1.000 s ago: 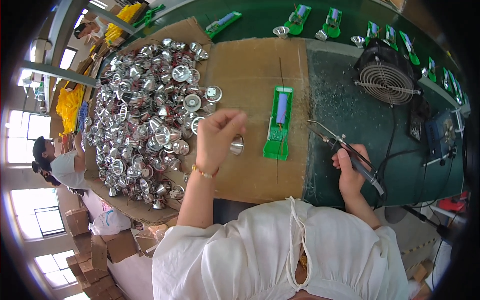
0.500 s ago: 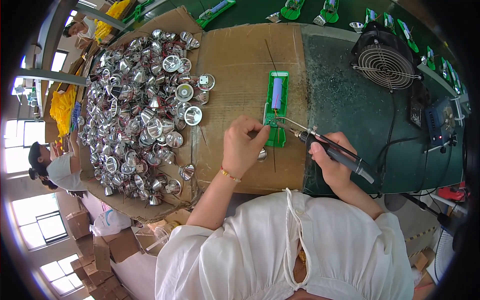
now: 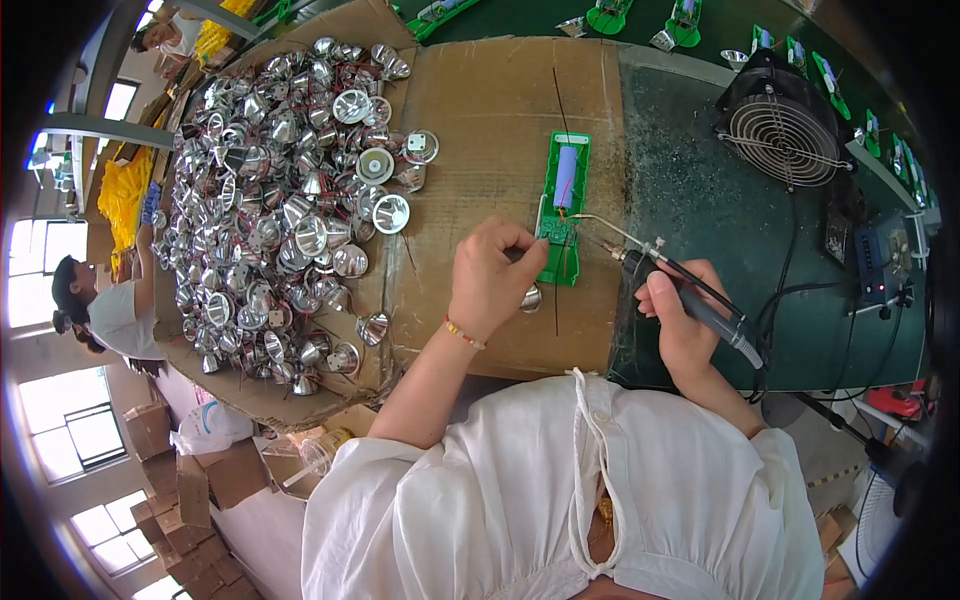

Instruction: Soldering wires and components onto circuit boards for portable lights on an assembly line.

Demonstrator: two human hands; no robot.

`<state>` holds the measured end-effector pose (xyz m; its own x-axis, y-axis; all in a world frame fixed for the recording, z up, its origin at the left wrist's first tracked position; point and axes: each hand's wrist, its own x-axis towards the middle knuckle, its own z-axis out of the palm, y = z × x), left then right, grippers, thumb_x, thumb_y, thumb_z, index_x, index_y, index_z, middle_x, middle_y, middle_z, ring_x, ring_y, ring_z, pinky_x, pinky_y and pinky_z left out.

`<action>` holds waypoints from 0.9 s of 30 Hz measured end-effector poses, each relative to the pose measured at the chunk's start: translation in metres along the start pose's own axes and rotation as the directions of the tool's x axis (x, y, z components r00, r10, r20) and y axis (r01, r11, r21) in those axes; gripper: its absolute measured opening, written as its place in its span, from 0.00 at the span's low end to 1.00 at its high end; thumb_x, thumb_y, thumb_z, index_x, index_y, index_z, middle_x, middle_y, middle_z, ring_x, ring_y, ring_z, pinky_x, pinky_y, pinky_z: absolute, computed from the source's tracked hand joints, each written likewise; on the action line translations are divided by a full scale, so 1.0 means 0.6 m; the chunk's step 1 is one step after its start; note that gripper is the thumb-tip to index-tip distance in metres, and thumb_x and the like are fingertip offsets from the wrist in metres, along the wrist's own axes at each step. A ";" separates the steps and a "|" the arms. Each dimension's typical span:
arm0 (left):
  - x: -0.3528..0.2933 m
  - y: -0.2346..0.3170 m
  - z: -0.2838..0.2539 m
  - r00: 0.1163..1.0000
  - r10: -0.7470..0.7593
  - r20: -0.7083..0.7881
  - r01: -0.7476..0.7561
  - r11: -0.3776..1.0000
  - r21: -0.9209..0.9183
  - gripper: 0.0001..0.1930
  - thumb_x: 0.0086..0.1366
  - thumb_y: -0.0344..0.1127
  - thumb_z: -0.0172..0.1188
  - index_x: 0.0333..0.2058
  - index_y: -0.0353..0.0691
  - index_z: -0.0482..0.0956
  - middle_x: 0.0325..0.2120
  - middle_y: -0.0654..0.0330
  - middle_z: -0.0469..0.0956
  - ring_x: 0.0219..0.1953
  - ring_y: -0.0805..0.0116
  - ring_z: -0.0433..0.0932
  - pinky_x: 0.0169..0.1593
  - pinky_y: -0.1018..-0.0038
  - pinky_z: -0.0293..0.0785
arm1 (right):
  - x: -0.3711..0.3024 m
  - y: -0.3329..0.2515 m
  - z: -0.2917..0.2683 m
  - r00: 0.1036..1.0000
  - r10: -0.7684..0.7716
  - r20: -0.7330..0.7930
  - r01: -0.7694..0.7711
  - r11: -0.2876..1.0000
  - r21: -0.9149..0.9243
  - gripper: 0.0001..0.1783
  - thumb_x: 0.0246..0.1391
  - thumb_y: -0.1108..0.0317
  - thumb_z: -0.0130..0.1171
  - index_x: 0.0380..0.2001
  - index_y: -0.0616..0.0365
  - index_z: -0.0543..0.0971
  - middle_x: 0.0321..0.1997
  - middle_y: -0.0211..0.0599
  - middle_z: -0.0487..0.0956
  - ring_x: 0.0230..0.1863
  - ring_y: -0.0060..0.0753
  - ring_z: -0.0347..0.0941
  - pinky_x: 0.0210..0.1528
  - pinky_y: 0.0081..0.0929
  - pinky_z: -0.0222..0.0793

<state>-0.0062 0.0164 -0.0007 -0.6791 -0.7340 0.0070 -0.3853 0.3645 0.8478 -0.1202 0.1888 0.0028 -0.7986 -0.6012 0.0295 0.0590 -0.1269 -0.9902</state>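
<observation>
A green plastic housing [image 3: 566,150] lies on the cardboard in front of me, holding a purple cylindrical battery cell [image 3: 566,178] and a small green circuit board [image 3: 556,232]. Black and red wires run from it. My left hand [image 3: 492,272] is closed in a pinch at the board's left edge; whatever its fingertips hold is too small to make out. Just below those fingers sits a silver reflector cup [image 3: 531,299], partly hidden. My right hand [image 3: 685,312] grips a soldering iron [image 3: 690,300] with a thin metal feed tube, its tip close to the board's right side.
A cardboard box [image 3: 300,415] heaped with reflector cups [image 3: 310,237] stands on the left. At the back right are a fan with a wire guard [image 3: 783,140] and a blue soldering station [image 3: 880,260]. More green housings [image 3: 686,22] line the far side. Other people sit at far left.
The soldering iron has drawn back slightly to the right from the board. My left hand keeps its pinch beside the housing. The whole view has shifted a little.
</observation>
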 end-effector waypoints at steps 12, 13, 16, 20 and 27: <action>0.006 0.008 -0.048 0.860 0.432 -0.271 -0.370 0.894 0.252 0.05 0.48 0.30 0.63 0.21 0.35 0.78 0.23 0.56 0.74 0.26 0.61 0.72 0.30 0.69 0.68 | -0.006 0.002 -0.022 1.000 0.006 -0.019 -0.006 1.000 -0.015 0.09 0.49 0.72 0.59 0.28 0.65 0.70 0.21 0.37 0.75 0.21 0.19 0.70 0.24 0.16 0.68; 0.006 0.002 -0.069 0.861 0.428 -0.274 -0.328 0.880 0.343 0.05 0.48 0.30 0.63 0.21 0.35 0.78 0.22 0.56 0.74 0.26 0.61 0.72 0.29 0.70 0.67 | -0.005 0.005 -0.026 1.000 0.001 -0.024 -0.001 1.000 -0.014 0.09 0.49 0.72 0.59 0.28 0.65 0.70 0.21 0.37 0.75 0.21 0.19 0.70 0.24 0.16 0.68; -0.023 0.005 -0.116 0.970 0.187 -0.156 -0.095 0.880 0.465 0.07 0.49 0.32 0.63 0.21 0.34 0.77 0.19 0.58 0.73 0.25 0.62 0.71 0.30 0.70 0.67 | -0.003 0.005 -0.029 1.000 0.012 -0.027 -0.013 1.000 -0.018 0.09 0.49 0.71 0.59 0.28 0.65 0.70 0.21 0.37 0.75 0.21 0.19 0.70 0.24 0.16 0.67; -0.044 -0.009 -0.053 0.988 0.104 -0.116 -0.084 0.983 0.166 0.07 0.51 0.34 0.63 0.23 0.36 0.80 0.22 0.57 0.76 0.28 0.63 0.73 0.31 0.73 0.69 | -0.006 0.005 -0.023 1.000 0.021 -0.020 -0.022 1.000 -0.005 0.09 0.49 0.72 0.59 0.28 0.65 0.70 0.22 0.37 0.75 0.21 0.19 0.70 0.24 0.16 0.68; -0.021 0.008 -0.007 1.000 0.005 -0.013 -0.007 0.986 -0.168 0.05 0.52 0.30 0.62 0.27 0.36 0.79 0.28 0.60 0.70 0.28 0.72 0.71 0.31 0.78 0.68 | -0.010 0.013 -0.027 0.997 -0.040 0.065 0.047 0.993 -0.106 0.08 0.49 0.72 0.56 0.30 0.65 0.69 0.21 0.38 0.74 0.21 0.21 0.70 0.24 0.17 0.69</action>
<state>0.0029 0.0250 0.0058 -0.6724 -0.7399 0.0182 -0.2697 0.2679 0.9249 -0.1243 0.2042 -0.0071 -0.7598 -0.6455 0.0780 -0.0423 -0.0707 -0.9966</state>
